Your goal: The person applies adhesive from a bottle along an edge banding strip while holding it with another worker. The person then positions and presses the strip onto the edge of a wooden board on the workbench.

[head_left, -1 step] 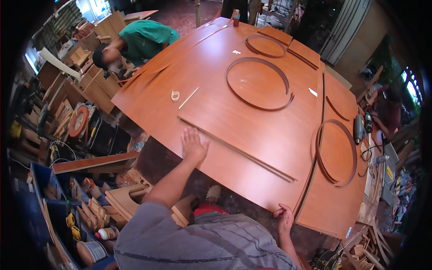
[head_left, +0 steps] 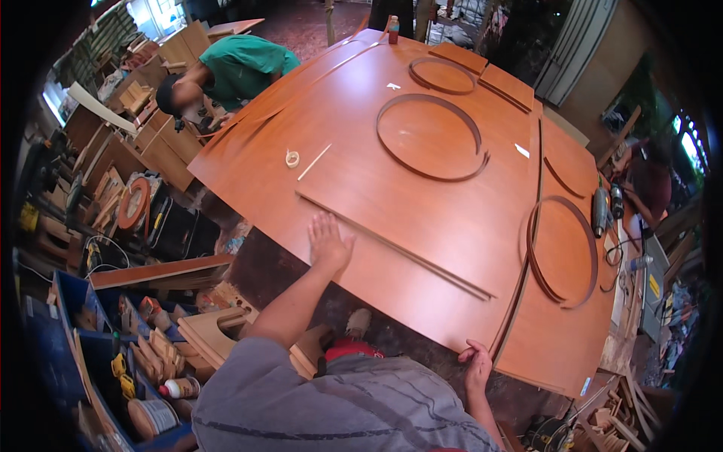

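My left hand lies flat on a large reddish-brown wood panel, fingers spread, holding nothing. Just beyond its fingertips a long thin strip runs slantwise across the panel. My right hand is at the near edge, by the seam between this panel and a second panel. Its fingers are loosely bent and apart, with nothing visible in them. A coiled strip of dark brown edging lies over the seam, and another coil rests farther in. A tape roll sits left beside a thin pale stick.
A person in a green shirt bends over the far left edge; another person is at the right. Power tools lie at the right edge. Blue bins with wood pieces and a glue bottle stand at lower left.
My left hand has slid slightly to the right across the panel, still flat. My right hand has stayed at the near edge.
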